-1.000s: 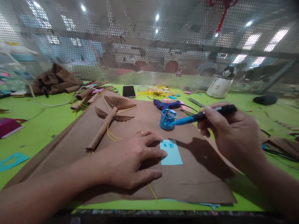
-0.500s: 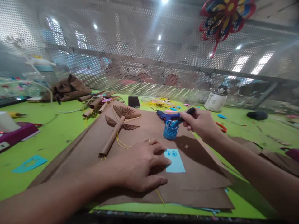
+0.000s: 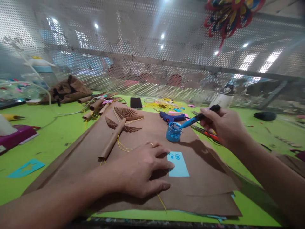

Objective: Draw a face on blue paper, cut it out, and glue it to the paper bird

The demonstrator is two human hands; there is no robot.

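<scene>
Half a second ago the right hand (image 3: 222,125) had the brush (image 3: 199,118) sunk steeply into the small blue paint pot (image 3: 173,132); now that hand has drawn back toward the right and the brush lies at a shallower slant, its blue tip just at the pot's rim, the fingers pinched around the black handle. The left hand (image 3: 140,168) has not moved: it lies flat and spread on the brown paper sheet (image 3: 202,178), grasping nothing, its fingertips pressing the left edge of the light blue paper card (image 3: 178,164), which sits on the sheet just in front of the pot. Red-handled scissors (image 3: 209,134) that the right hand covered before now show partly below it. The blue glue gun (image 3: 172,117) lies just behind the pot, and the rolled brown paper figure with fan wings (image 3: 119,128) rests to the left. The brush bristles cannot be made out against the paint. The card's small printed marks are too tiny to read, and its left edge is hidden under the fingers. Both forearms are cut off by the lower frame edge, and the hanging coloured pinwheel (image 3: 228,12) is blurred and clipped at the top.
</scene>
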